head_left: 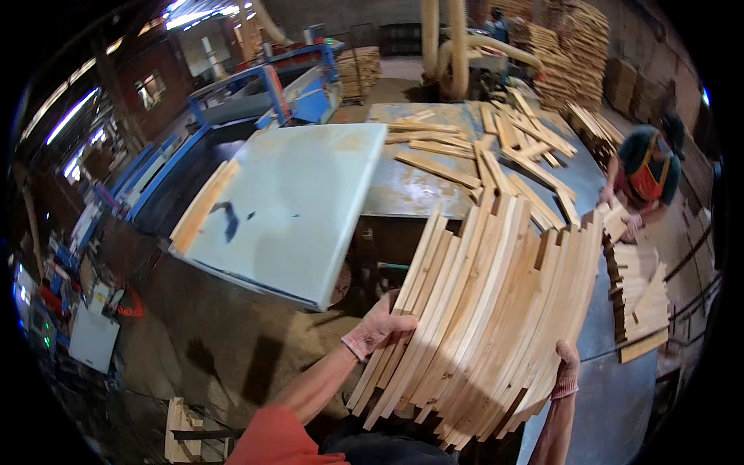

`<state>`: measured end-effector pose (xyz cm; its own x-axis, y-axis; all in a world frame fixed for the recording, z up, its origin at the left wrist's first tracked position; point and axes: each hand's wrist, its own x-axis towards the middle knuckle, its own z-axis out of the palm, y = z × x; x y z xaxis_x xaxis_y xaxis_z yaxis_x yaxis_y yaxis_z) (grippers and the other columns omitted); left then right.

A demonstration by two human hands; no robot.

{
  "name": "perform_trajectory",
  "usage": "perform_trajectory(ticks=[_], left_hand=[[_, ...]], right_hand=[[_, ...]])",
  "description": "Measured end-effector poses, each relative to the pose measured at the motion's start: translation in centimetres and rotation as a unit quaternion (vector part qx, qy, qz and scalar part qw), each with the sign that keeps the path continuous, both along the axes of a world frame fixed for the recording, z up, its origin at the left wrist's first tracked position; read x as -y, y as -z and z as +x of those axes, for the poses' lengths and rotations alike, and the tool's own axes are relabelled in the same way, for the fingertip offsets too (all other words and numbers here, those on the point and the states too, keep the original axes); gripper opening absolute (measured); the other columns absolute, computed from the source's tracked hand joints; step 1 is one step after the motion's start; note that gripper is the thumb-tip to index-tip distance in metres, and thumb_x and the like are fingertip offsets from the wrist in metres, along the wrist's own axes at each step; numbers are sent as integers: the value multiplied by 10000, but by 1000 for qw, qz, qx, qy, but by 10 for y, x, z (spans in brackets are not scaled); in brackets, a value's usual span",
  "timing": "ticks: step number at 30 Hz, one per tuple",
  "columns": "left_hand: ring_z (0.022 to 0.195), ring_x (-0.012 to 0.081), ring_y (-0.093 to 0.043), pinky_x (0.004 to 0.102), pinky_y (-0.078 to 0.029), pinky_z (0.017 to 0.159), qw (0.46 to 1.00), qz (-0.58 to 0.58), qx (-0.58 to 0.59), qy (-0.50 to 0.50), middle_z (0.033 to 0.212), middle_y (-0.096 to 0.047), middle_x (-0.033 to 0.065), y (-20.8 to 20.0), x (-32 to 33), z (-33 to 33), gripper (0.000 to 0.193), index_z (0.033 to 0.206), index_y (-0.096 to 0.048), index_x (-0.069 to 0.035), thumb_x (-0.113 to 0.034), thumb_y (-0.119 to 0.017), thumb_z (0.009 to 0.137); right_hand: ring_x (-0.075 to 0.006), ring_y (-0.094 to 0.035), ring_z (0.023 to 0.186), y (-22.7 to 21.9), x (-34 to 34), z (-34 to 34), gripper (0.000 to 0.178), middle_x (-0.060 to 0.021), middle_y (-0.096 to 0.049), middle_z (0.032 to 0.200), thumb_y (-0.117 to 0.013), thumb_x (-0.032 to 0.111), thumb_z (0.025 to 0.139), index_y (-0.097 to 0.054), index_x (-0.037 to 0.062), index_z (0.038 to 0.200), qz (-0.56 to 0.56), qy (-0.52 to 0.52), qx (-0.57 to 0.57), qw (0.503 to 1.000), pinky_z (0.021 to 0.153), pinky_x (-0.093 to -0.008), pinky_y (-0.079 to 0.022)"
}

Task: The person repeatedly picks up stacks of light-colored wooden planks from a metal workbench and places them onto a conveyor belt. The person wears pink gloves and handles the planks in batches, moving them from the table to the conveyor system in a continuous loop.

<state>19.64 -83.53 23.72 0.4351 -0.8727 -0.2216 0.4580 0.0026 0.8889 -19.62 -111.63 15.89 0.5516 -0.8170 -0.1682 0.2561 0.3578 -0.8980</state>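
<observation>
A wide row of pale wooden strips [488, 318], set side by side on edge with uneven ends, is pressed between my two gloved hands. My left hand [381, 325] is closed against the left side of the row, its thumb over the outermost strip. On the opposite side, near the end closest to me, my right hand [567, 370] grips the outer strips with the thumb on top. The far end of the row meets loose strips on the metal-topped table [411, 186]. How much of the row's weight rests on the table, I cannot tell.
Loose wooden strips [535, 147] lie scattered over the table's far part. A pale blue-green panel surface [294, 186] stands at left, with a few strips along its edge. At right, a co-worker [647, 170] handles wood beside another row of strips [639, 291]. Blue machinery [271, 93] stands behind.
</observation>
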Motion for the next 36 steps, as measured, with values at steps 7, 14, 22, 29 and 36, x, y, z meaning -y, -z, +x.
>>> perform_trajectory(ticks=[7,14,22,29,36], left_hand=[[1065,165,-686,337,-590,948,988,-6,11,-152,1225,-692,69,-23,-219,139,676,1437,-588,-67,-217,-885,848],[1119,190,-691,367,-594,990,982,62,-34,-173,1263,-701,85,-11,-358,286,638,1407,-627,-24,-236,-890,866],[1208,261,-682,399,-572,1056,951,250,83,-164,1351,-664,194,-36,-391,430,946,1515,-448,101,-281,-946,807],[1176,303,-727,422,-557,1055,839,381,383,-58,1262,-753,206,-26,-359,567,744,1337,-696,-1,-434,-914,772],[1447,408,-509,518,-387,1225,713,445,540,-38,1544,-537,264,-40,-339,693,1148,1599,-452,-6,-643,-872,743]], right_hand=[[-310,-752,1109,-94,-132,233,767,-184,-729,1276,-821,285,839,-564,-73,1467,67,-185,-4,980,947,-462,-647],[-276,-761,929,-26,-162,439,296,-161,-774,1041,-748,94,934,-720,-89,1165,107,-246,7,963,853,-401,-627],[-218,-690,835,-35,-245,583,321,-91,-695,976,-725,21,931,-640,-46,1233,119,-211,-58,969,828,-350,-605],[-152,-634,754,-12,-240,664,106,-59,-677,858,-739,48,875,-687,-29,926,75,-204,14,976,758,-271,-556],[-163,-614,790,-12,-263,763,193,-34,-626,884,-680,26,906,-623,0,1088,82,-104,-39,990,826,-309,-554]])
